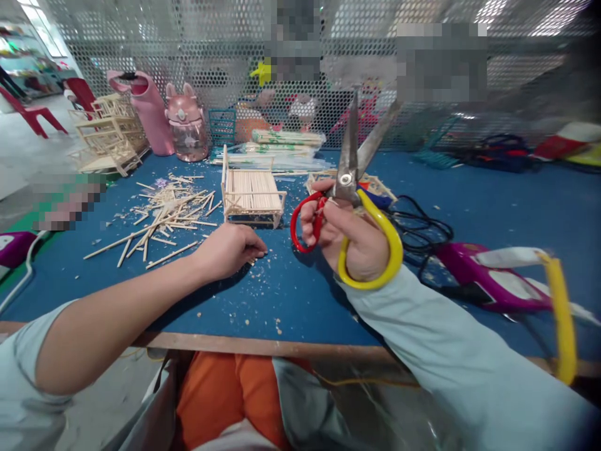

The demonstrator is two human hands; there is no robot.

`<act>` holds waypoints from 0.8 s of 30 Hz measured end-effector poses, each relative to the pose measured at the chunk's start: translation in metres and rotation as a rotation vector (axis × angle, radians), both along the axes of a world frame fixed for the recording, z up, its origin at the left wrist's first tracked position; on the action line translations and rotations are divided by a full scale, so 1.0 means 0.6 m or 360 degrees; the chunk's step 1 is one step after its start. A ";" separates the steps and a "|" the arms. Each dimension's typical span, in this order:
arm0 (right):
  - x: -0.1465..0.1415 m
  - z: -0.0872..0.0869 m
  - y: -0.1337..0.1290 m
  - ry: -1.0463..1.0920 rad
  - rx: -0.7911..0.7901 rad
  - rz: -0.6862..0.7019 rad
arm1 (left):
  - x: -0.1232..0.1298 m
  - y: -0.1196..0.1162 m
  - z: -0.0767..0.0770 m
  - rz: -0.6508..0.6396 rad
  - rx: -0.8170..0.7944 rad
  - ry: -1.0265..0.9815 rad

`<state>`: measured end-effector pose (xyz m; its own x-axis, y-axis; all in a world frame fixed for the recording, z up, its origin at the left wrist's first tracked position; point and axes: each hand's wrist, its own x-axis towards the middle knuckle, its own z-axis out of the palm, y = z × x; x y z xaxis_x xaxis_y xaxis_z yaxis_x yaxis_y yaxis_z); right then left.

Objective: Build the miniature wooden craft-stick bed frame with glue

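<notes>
Scissors (347, 178) with one red and one yellow handle point upward, blades apart, in my right hand (359, 235), whose fingers pass through the loops. My left hand (230, 250) rests low on the blue table, fingers curled together and pointing down at small wood bits; what they pinch, if anything, is hidden. Just behind my left hand stands a small bed-like frame of thin sticks (253, 191). Left of it lies a loose pile of cut sticks (164, 213) with scraps around.
A purple glue gun (498, 275) and black cable (422, 225) lie at right. Pink bottle (153, 116), clear pink jar (188, 134), stick model (110, 134) and bagged sticks (286, 147) stand or lie before a perforated metal screen (225, 56). Part of another purple tool (16, 250) shows left.
</notes>
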<state>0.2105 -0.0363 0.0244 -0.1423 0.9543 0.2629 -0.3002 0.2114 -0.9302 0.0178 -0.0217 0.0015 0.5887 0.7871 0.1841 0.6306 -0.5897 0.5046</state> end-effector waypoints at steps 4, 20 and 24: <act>0.000 -0.005 -0.002 -0.0060 0.0070 0.0007 | -0.004 -0.005 0.012 0.0099 0.0102 0.0071; 0.022 0.016 0.012 0.0015 0.0127 -0.0305 | -0.031 -0.019 0.028 0.0152 -0.0078 0.0305; 0.019 0.009 0.012 -0.0045 0.0156 -0.0259 | -0.035 -0.016 0.026 0.0318 0.0000 0.0418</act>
